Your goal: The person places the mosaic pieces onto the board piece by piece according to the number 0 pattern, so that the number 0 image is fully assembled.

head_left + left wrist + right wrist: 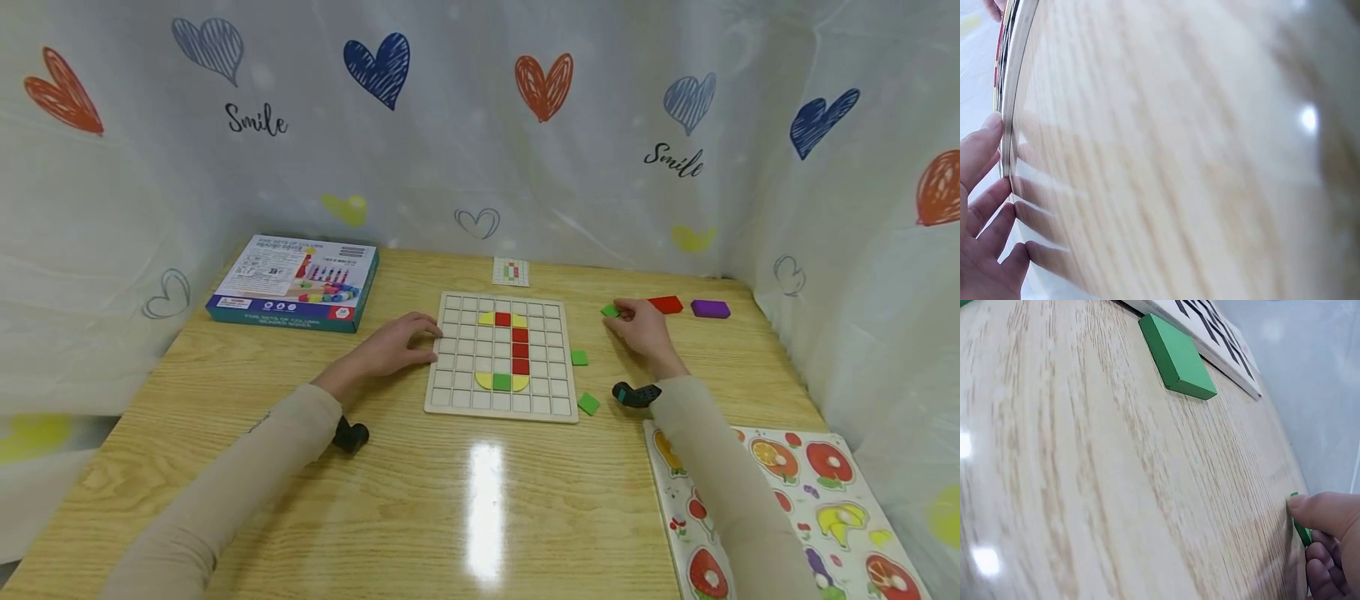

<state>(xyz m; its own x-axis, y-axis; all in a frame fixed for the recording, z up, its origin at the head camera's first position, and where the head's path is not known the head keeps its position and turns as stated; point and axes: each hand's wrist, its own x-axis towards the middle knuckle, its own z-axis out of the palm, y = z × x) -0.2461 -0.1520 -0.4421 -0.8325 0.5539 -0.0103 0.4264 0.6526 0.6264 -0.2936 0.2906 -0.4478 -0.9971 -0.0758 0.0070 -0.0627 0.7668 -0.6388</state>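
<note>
Head view: right hand (643,327) is pinching a green tile (610,311) right of the board (501,355); left hand (397,344), fingers relaxed, is touching the board's left edge.

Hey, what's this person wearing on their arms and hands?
Both arms wear long beige sleeves reaching the wrists. The left hand and right hand are bare, with no gloves or rings visible. A small black wrist camera sits at the right wrist, and another black camera sits under the left forearm.
</note>
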